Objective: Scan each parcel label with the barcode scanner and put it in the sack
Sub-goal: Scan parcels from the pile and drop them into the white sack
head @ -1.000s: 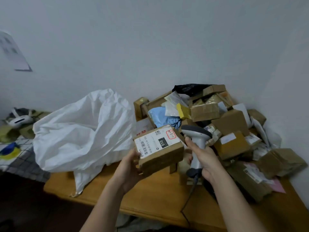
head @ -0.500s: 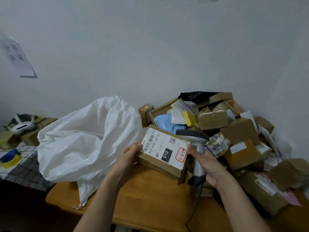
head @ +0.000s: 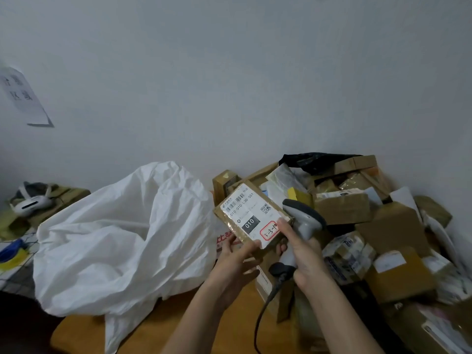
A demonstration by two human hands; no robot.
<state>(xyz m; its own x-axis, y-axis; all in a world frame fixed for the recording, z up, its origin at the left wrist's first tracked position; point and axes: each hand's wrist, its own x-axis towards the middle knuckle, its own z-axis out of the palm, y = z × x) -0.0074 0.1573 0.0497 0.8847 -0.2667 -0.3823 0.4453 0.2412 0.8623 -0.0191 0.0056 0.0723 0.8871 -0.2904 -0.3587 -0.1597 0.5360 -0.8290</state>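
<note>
A brown cardboard parcel (head: 251,215) with a white label, barcode and red-framed mark is held up over the table, label facing me. My left hand (head: 236,259) grips its near lower edge from below. My right hand (head: 304,251) holds the grey barcode scanner (head: 302,221) by its handle, with the thumb pressing the parcel's right corner. The scanner's head sits just right of the parcel, its black cable hanging down. The big white sack (head: 122,238) lies crumpled on the left of the table.
A heap of cardboard parcels (head: 378,226) and mailers fills the table's right side against the wall. The wooden table (head: 163,325) shows bare in front. A white headset (head: 30,203) lies on boxes at far left.
The parcel has turned and risen, its label now running lengthwise away from me. My left hand shifted from its left side to its near edge; my right thumb now touches the parcel.
</note>
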